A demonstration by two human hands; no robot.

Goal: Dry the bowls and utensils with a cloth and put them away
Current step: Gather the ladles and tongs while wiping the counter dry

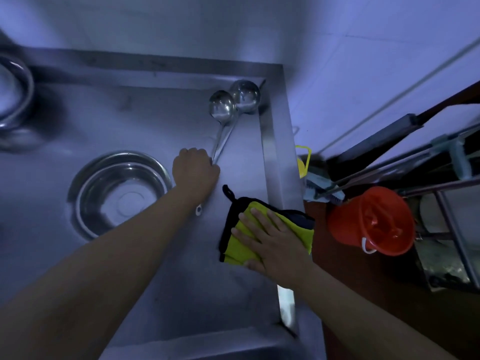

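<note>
Two steel ladles lie in the far right corner of the steel sink (275, 141), the nearer ladle (222, 105) beside the farther ladle (245, 96). My left hand (196, 168) is curled round their handles partway down; one handle end shows below my wrist. A steel bowl (122, 188) sits upright on the sink floor to the left. My right hand (270, 239) lies flat with straight fingers on a yellow-green cloth with dark edging (241, 245), at the sink's right side.
Another steel bowl (13, 97) stands at the far left edge. Right of the sink, on the floor, are a red bucket (374, 222), a yellow container (302, 162), a blue brush and a metal rack (446, 203). A tiled wall is behind.
</note>
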